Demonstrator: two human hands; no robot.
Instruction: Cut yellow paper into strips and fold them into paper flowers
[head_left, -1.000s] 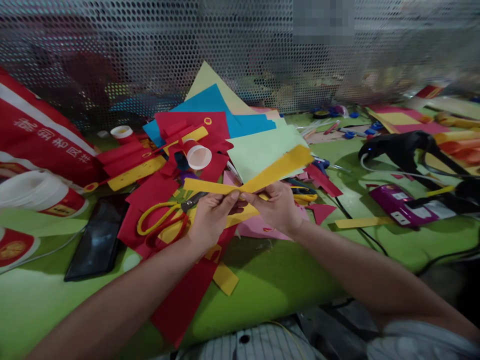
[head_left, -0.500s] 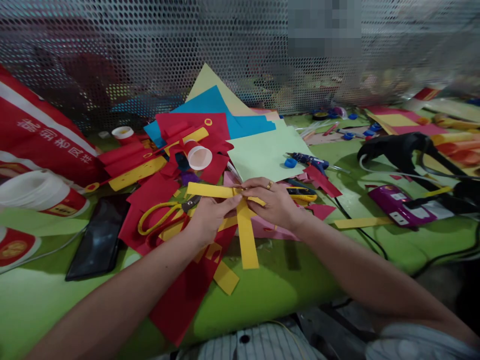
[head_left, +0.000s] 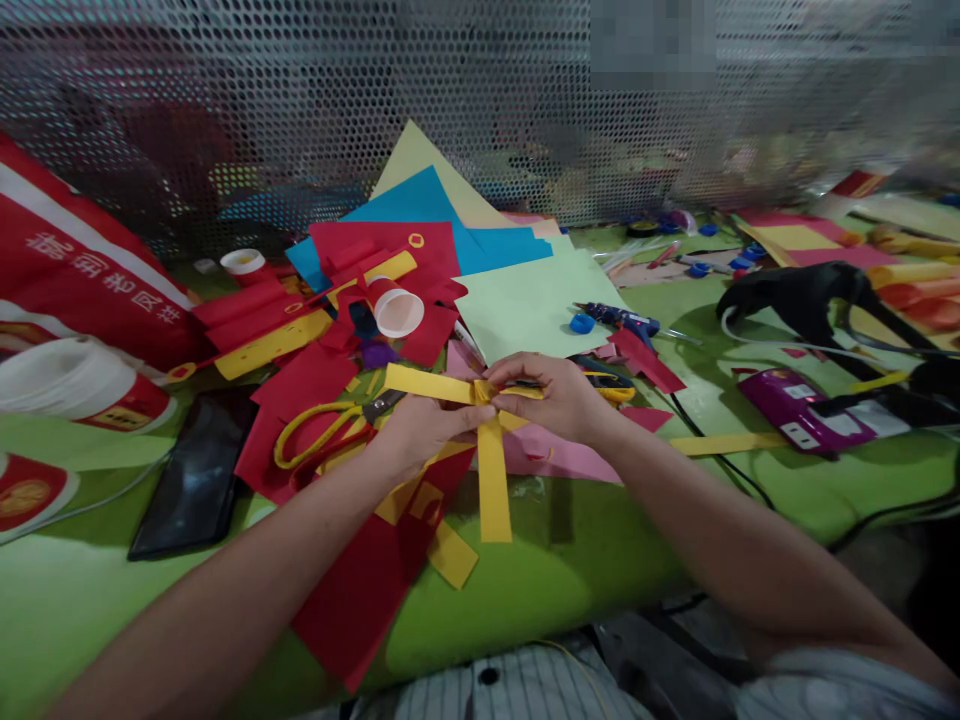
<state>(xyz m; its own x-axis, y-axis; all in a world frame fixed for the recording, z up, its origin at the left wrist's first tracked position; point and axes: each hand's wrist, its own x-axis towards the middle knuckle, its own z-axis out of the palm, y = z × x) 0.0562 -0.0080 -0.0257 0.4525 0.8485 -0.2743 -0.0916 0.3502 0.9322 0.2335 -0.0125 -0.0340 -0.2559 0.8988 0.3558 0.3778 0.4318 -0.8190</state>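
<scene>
Yellow paper strips (head_left: 495, 490) cross each other between my two hands, one hanging down towards me and one pointing left. My left hand (head_left: 424, 430) pinches them from below, its thumb lying along the crossing. From the right, my right hand (head_left: 555, 395) is closed on the same crossing with thumb and forefinger. Just left of my left hand lie yellow-handled scissors (head_left: 319, 435), partly covered by paper. Red paper (head_left: 367, 590) and a small yellow paper piece (head_left: 453, 556) are under and in front of my left hand.
A blue glue gun (head_left: 622, 318) rests on pale green paper (head_left: 525, 300) behind my hands. To the left are a black phone (head_left: 196, 475), paper cups (head_left: 82, 385) and a red bag (head_left: 82, 260). A purple power strip (head_left: 795, 410) with cables lies right; a perforated metal screen (head_left: 300, 120) stands behind.
The left-pointing strip has tilted and shifted slightly right. My right fingers have lifted and curled, showing folded yellow paper at the crossing. Both hands keep their hold.
</scene>
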